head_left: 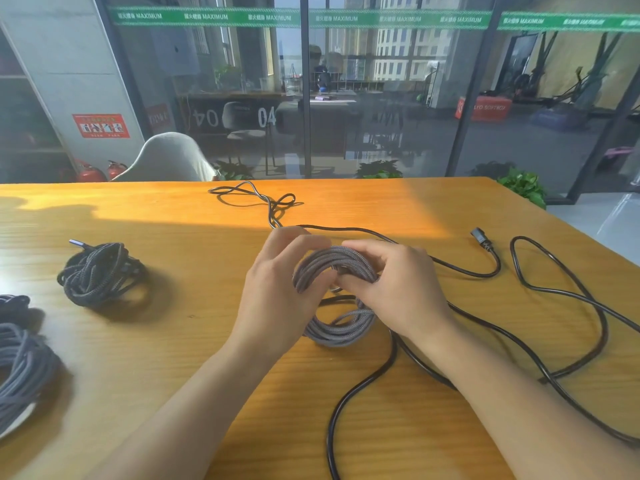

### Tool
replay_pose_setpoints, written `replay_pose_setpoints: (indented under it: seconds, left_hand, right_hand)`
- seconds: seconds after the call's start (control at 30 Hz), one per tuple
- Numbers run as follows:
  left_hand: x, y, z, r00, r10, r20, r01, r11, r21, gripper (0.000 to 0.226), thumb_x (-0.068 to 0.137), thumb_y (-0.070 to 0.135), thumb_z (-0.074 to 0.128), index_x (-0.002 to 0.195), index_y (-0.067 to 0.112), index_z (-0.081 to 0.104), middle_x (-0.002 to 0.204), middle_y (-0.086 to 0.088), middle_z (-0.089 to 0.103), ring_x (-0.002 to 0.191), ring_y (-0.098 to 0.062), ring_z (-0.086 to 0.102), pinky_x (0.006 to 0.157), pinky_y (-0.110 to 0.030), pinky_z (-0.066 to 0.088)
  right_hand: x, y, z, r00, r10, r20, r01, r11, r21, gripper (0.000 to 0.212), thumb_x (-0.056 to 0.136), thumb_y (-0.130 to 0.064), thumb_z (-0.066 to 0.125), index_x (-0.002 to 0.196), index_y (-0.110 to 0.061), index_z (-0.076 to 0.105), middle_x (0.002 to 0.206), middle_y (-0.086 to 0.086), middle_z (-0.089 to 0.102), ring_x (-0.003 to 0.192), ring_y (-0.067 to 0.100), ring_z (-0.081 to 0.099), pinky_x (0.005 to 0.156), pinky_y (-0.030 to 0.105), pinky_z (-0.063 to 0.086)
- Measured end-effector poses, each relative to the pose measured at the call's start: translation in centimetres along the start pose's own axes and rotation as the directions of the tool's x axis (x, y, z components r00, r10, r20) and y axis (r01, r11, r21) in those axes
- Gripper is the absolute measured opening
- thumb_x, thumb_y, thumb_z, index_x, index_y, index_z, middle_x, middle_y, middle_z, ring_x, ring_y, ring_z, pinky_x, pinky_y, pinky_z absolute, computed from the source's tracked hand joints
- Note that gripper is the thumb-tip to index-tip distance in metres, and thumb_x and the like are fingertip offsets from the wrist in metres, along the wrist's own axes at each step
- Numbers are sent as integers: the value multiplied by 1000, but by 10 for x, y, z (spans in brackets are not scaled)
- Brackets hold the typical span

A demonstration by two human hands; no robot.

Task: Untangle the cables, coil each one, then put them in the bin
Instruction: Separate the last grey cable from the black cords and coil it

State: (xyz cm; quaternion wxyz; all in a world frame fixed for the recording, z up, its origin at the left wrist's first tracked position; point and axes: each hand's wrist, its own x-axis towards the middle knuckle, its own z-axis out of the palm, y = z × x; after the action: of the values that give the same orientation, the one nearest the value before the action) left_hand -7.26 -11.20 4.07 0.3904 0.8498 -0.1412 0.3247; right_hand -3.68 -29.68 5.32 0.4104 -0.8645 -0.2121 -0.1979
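Fingers (304,244) of left hand (277,292) and right hand (391,289) curl round the grey braided cable coil (332,268), held just above the worktop (173,341), black power cable (561,296) sprawled beneath.

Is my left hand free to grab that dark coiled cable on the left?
Probably not yet: the left hand grips the grey coil with the right hand. The table toward the dark coil looks unobstructed.
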Motion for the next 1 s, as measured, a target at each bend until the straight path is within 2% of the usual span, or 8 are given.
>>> replay_pose_setpoints:
  seconds: [0.17,0.3,0.47,0.57,0.63,0.7,0.83,1.0]
  left_hand:
    - [1,-5,-3,992,106,-74,-98,990,105,36,85,-1,78,114,20,78,117,8,66,105,-15,65,86,-37,56]
    - [1,-7,-3,980,163,-117,-140,974,180,24,87,5,81,106,18,82,112,10,75,99,-10,71,80,-33,59]
    - [3,-8,-3,980,190,-63,-170,956,241,15,92,17,75,105,18,82,117,8,77,96,-9,75,74,-34,63]
    - [2,-8,-2,986,156,-57,-142,969,203,13,94,18,74,106,17,79,118,8,76,97,-10,74,79,-31,62]
    - [3,-8,-1,992,119,-43,-111,982,150,12,94,13,76,105,16,78,121,10,75,101,-7,72,85,-21,56]
    - [3,-9,-1,995,101,-21,-98,989,108,9,93,10,76,100,16,77,124,11,73,101,-6,70,85,-15,53]
    - [2,-10,0,996,92,5,-92,996,-15,6,95,10,74,95,15,76,132,12,67,99,-5,69,80,-25,56]
    - [3,-8,2,998,46,33,-41,990,-137,13,94,27,72,86,18,76,131,9,62,103,-7,64,85,-33,53]
  right_hand:
    - [0,-4,0,1000,23,8,-24,997,69,33,81,-35,87,113,-33,79,83,-22,76,76,-4,72,75,23,58]
    - [-1,-3,2,1000,21,-7,-21,1000,17,30,80,-40,86,108,-33,79,81,-22,76,76,-4,70,71,19,56]
    - [1,-3,4,998,56,3,-55,993,-109,25,78,-49,85,90,-33,69,73,-18,71,65,2,63,56,16,41]
    - [0,-3,4,996,87,-11,-87,990,-114,30,76,-53,85,87,-33,65,73,-17,70,67,2,63,58,19,43]
    - [-1,-3,4,993,113,-18,-114,989,-99,32,76,-53,86,87,-32,64,75,-17,70,71,0,63,62,22,48]
    - [-2,-3,6,989,149,-15,-150,988,-43,32,76,-52,87,88,-32,65,77,-17,71,74,-1,65,66,25,52]
    - [-3,-5,5,972,235,-10,-232,964,133,31,77,-48,88,93,-29,68,80,-15,75,73,0,70,65,25,55]
    - [-1,-4,4,958,280,52,-280,886,369,33,76,-26,93,101,-21,72,83,-5,78,73,12,75,71,36,62]
